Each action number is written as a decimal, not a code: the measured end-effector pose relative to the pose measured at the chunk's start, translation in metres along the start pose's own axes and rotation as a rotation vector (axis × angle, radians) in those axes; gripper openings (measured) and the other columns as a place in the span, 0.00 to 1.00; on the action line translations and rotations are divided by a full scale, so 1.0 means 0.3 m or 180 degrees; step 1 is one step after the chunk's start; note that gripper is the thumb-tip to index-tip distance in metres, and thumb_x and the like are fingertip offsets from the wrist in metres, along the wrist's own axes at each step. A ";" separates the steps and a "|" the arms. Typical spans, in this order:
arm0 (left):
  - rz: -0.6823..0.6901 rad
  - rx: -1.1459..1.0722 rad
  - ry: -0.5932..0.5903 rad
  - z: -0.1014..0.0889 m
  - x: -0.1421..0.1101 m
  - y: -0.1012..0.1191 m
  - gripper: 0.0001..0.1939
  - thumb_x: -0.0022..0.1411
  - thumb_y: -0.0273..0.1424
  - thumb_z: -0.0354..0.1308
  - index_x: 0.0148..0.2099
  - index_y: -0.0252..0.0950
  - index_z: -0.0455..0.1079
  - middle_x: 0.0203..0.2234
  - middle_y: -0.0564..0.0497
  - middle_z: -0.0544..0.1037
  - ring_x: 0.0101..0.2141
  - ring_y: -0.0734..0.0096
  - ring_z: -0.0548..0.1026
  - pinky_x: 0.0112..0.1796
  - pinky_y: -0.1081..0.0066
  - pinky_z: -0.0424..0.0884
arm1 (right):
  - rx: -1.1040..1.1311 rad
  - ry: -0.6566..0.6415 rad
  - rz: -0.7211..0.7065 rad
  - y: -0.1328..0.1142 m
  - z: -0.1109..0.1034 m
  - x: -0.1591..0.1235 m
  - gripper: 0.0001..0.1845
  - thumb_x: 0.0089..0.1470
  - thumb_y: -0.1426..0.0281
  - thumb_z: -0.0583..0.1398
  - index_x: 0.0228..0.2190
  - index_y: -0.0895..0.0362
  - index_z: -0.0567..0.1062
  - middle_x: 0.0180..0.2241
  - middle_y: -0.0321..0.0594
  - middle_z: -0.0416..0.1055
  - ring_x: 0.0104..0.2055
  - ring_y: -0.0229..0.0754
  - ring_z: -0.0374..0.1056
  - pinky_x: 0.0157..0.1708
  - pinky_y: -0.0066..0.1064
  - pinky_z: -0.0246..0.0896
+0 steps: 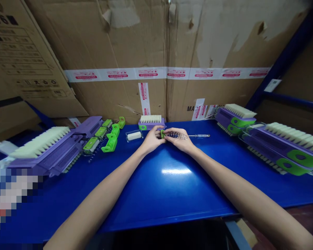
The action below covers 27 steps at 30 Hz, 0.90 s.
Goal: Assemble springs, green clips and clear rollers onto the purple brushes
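Both hands meet near the far middle of the blue table. My left hand is closed, pinching a small green plastic part. My right hand is closed around a metal coil spring that meets the green part. Just behind the hands stands a purple brush with white bristles. A screwdriver with a clear handle lies to the right of the spring.
Rows of purple brushes lie at the left and at the right. Several green parts, springs and a small clear case sit left of the hands. Cardboard boxes wall the back. A blue rack post rises at the right.
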<state>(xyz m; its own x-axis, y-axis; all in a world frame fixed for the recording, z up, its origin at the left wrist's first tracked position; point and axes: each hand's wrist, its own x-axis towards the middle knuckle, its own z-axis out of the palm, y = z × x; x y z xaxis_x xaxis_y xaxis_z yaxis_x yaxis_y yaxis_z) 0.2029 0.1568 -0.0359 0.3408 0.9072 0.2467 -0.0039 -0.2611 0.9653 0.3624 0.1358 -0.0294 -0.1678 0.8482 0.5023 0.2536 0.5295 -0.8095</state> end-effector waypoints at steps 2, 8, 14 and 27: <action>-0.0116 -0.0242 -0.0082 -0.011 0.001 0.011 0.27 0.41 0.20 0.65 0.47 0.33 0.64 0.35 0.48 0.78 0.35 0.70 0.76 0.42 0.65 0.71 | 0.0098 0.0016 0.0111 -0.005 -0.008 0.003 0.10 0.43 0.69 0.64 0.32 0.57 0.79 0.34 0.40 0.78 0.36 0.42 0.73 0.41 0.33 0.67; -0.0159 -0.0606 0.0056 -0.031 0.005 0.008 0.24 0.41 0.21 0.68 0.44 0.32 0.69 0.36 0.47 0.78 0.37 0.70 0.76 0.47 0.62 0.70 | 0.0382 0.0052 0.0399 0.003 -0.011 0.012 0.12 0.40 0.68 0.66 0.32 0.58 0.78 0.32 0.40 0.78 0.34 0.41 0.73 0.39 0.33 0.68; -0.0115 -0.0547 0.0177 -0.021 0.004 0.000 0.24 0.41 0.24 0.69 0.44 0.32 0.70 0.36 0.46 0.79 0.39 0.67 0.76 0.48 0.60 0.69 | 0.0468 0.0136 0.0559 0.008 -0.001 0.017 0.14 0.38 0.66 0.67 0.31 0.58 0.77 0.31 0.40 0.78 0.34 0.42 0.74 0.37 0.33 0.69; -0.0095 -0.0444 0.0177 -0.024 0.007 -0.004 0.27 0.44 0.31 0.69 0.48 0.32 0.70 0.38 0.43 0.79 0.45 0.60 0.75 0.52 0.57 0.66 | 0.0872 0.0379 0.0823 -0.003 0.018 0.013 0.23 0.35 0.67 0.69 0.37 0.59 0.74 0.33 0.41 0.77 0.37 0.43 0.74 0.41 0.36 0.69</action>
<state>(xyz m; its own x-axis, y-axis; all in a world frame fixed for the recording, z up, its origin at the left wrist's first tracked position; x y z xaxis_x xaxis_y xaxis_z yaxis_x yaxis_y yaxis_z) 0.1968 0.1615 -0.0360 0.2902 0.9317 0.2183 -0.1264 -0.1888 0.9738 0.3564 0.1386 -0.0283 -0.0160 0.9569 0.2900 0.0066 0.2902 -0.9570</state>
